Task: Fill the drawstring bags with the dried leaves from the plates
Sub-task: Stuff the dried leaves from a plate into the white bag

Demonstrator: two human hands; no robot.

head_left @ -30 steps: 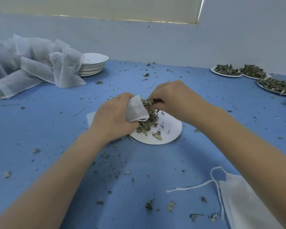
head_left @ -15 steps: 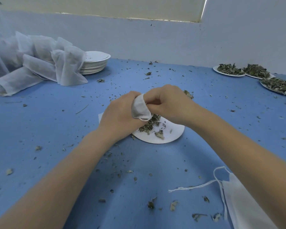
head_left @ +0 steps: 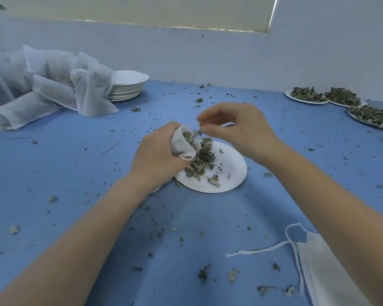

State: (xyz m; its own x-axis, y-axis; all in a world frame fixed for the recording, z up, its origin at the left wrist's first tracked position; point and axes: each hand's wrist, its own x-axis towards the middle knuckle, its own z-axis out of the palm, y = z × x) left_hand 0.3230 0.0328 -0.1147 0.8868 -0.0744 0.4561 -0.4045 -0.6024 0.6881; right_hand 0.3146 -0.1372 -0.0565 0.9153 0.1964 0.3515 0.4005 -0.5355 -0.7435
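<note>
My left hand [head_left: 157,154] grips a small white drawstring bag [head_left: 181,143] with its mouth turned right, dried leaves showing inside it. The bag hangs over the left edge of a white paper plate [head_left: 232,171] that holds a pile of dried leaves [head_left: 202,159]. My right hand [head_left: 237,127] hovers just above and right of the bag's mouth, fingers loosely curled; a few leaf bits are at its fingertips. The bag's lower part is hidden by my left hand.
Filled white bags [head_left: 53,89] are heaped at the far left beside a stack of bare plates [head_left: 128,85]. Three plates of leaves [head_left: 332,100] sit at the far right. A flat bag with drawstring [head_left: 323,266] lies near right. Leaf crumbs litter the blue table [head_left: 53,173].
My right hand has lifted up and away from the bag's mouth, letting go of the leaves it was pushing in. My left hand still holds the bag over the plate.
</note>
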